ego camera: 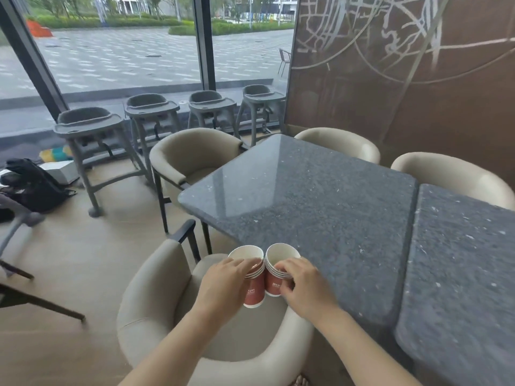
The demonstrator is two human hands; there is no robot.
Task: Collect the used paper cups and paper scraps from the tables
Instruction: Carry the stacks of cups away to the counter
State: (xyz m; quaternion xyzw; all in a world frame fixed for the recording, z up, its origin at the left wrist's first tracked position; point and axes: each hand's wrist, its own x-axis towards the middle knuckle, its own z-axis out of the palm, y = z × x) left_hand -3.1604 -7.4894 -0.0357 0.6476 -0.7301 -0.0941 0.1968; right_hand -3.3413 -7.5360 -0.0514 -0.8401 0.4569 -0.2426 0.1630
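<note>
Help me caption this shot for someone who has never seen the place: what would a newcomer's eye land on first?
First, two stacks of red paper cups held side by side low in the middle: the left hand grips the left stack, the right hand grips the right stack, above a beige armchair. Next, the glossy dark speckled table to the right, and the grey high chairs lined up along the window behind.
</note>
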